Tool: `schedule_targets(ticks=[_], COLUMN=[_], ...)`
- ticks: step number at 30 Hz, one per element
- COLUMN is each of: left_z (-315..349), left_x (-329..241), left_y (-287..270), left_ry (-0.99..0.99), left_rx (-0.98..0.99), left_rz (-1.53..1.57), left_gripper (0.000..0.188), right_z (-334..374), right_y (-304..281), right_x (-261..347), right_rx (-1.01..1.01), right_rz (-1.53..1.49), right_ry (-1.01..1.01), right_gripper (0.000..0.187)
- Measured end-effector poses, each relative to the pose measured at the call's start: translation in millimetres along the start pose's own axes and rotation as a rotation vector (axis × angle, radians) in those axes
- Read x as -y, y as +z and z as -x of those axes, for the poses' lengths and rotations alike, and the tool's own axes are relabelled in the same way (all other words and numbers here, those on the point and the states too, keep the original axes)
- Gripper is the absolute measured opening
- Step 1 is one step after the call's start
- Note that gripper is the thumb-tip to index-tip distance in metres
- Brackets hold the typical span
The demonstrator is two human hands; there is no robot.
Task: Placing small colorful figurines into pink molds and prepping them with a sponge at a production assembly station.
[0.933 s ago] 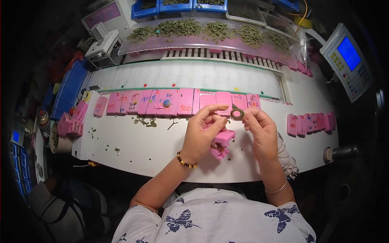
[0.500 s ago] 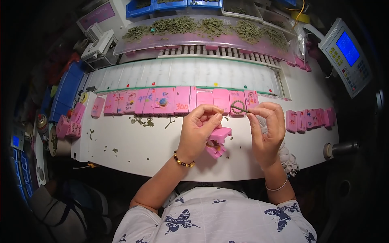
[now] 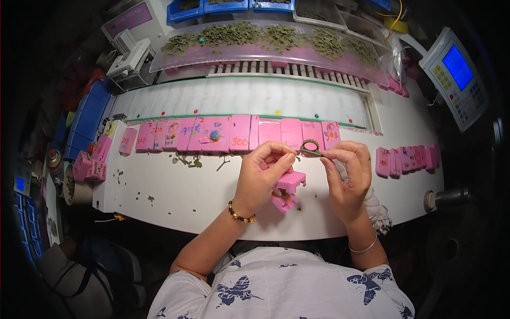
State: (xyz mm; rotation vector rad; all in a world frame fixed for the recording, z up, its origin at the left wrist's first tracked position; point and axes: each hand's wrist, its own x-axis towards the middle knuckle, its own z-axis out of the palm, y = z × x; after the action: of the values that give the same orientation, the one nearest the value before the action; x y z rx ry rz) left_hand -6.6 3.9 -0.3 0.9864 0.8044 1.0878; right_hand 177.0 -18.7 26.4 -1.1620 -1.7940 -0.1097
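Presumably light and fragile, the green ring (image 3: pixel 312 141) is pinched by its stem (image 3: pixel 312 152) in your right hand (image 3: pixel 348 178), while your left hand (image 3: pixel 264 171) holds a pink block (image 3: pixel 290 182).

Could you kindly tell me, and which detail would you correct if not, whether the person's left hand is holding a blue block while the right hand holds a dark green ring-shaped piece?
Not quite: the head view shows that the left hand is holding a pink block, while the right hand holds a dark green ring-shaped piece.
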Motion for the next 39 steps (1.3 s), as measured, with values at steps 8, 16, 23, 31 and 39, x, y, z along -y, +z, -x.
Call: schedule_targets(ticks=[8,16,23,31,39], left_z=[5,8,2,7,-2], left_x=[1,0,2,-4,-1], left_y=[-5,5,-2,2,14], left_ry=[-0.061,-0.092,-0.097,-0.137,-0.137], left_rx=[0.002,0.102,0.055,-0.009,-0.126], left_rz=[-0.014,-0.019,0.033,0.12,0.423], left_gripper=[0.011,0.013,0.013,0.014,0.029], right_z=[-57,-258,-301,-134,-12], right_y=[-22,-12,12,-18,-35], right_x=[-31,-135,-165,-88,28], right_rx=[0.626,0.309,0.001,0.311,0.595], right_rz=[-0.432,-0.338,-0.635,-0.612,-0.615], right_ry=[0.48,0.33,0.531,0.485,0.2], right_gripper=[0.008,0.012,0.08,0.03,0.032])
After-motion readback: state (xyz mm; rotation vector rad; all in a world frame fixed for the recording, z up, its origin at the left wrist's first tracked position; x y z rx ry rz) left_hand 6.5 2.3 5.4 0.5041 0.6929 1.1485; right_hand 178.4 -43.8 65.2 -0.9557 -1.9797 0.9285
